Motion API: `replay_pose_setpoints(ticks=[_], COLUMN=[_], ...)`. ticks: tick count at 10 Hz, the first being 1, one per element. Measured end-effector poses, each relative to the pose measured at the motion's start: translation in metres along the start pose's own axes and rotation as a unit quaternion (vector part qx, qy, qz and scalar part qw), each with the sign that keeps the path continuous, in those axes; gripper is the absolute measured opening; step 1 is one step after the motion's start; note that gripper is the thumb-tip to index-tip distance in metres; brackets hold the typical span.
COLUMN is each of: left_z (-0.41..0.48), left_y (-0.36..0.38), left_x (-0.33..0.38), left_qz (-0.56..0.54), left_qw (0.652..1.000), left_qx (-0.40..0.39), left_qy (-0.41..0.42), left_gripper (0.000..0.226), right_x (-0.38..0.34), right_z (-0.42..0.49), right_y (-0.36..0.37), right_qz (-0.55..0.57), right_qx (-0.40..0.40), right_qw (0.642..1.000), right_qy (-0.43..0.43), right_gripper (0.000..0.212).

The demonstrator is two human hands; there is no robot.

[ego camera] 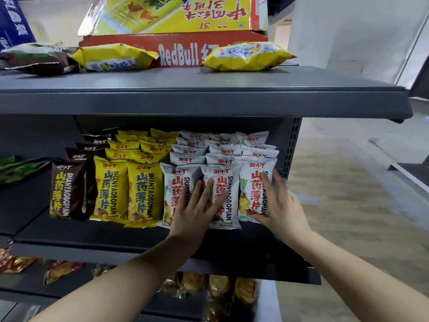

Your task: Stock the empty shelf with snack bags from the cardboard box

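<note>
The dark grey metal shelf (116, 235) at mid height was seen stocked with rows of upright bags running from near to far. At its right end, white foil snack bags (228, 196) were stood in three rows. Each bag was upright with its long axis vertical, its top seal up and its printed face turned toward the near edge. To their left, yellow foil bags (130, 187) were lined up in two rows and brown foil bags (69, 189) in one row, all facing the same way.

The left hand (197, 210) was laid flat on the fronts of the nearest left and middle white bags, its fingers straight and spread apart, pressed against the foil and curled round nothing. The right hand (282, 201) was set against the right edge of the nearest right-hand white bag, fingers extended and close together along the bag's side. The hand was blurred, so a finer grip could not be told.

On the upper grey shelf (185, 89) a red and yellow cardboard box (176, 52) was placed far back, with a flap raised. In front of it two loose yellow bags (246, 56) were laid flat, long axes running left to right, and a dark brown bag (39, 58) was laid at the left. Green packets (18, 168) were seen on the neighbouring shelf to the left, and orange and yellow packets (218, 284) on the shelf below.
</note>
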State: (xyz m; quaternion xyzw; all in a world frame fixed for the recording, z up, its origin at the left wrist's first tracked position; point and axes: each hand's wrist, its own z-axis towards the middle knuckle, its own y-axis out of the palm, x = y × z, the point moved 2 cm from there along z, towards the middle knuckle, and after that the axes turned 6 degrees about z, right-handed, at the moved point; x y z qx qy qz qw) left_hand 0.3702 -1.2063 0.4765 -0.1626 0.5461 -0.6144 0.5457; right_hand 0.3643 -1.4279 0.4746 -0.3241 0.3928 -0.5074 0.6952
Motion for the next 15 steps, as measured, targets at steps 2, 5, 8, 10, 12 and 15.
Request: replay_pose_setpoints(ticks=[2, 5, 8, 10, 12, 15], left_z=[-0.003, -0.012, 0.0, 0.0, -0.009, -0.038], left_y=[-0.005, 0.032, 0.04, 0.034, 0.019, -0.047], left_x=[-0.008, -0.057, -0.059, -0.058, -0.061, -0.119], left_qz=[0.011, 0.052, 0.083, 0.073, 0.027, -0.231], left_qw=[0.995, 0.987, 0.982, 0.985, 0.995, 0.965], left_qx=[0.097, 0.14, 0.156, 0.145, 0.05, 0.069], left_qy=[0.016, 0.063, 0.068, 0.062, 0.088, -0.104], left_gripper=[0.083, 0.076, 0.082, 0.081, 0.067, 0.049], right_x=[-0.01, -0.068, -0.075, -0.082, -0.103, -0.152], right_z=[-0.006, -0.005, 0.014, 0.012, 0.011, -0.01], right_y=[-0.005, 0.002, 0.031, 0.031, 0.012, -0.038], right_qz=[-0.088, -0.178, -0.227, -0.242, -0.243, -0.139], right_qx=[0.031, 0.051, -0.026, -0.04, -0.09, -0.031], right_qw=[0.996, 0.957, 0.95, 0.952, 0.954, 0.989], right_qy=[0.002, -0.222, -0.215, -0.185, -0.153, -0.029], right_gripper=[0.105, 0.078, 0.088, 0.088, 0.083, 0.044])
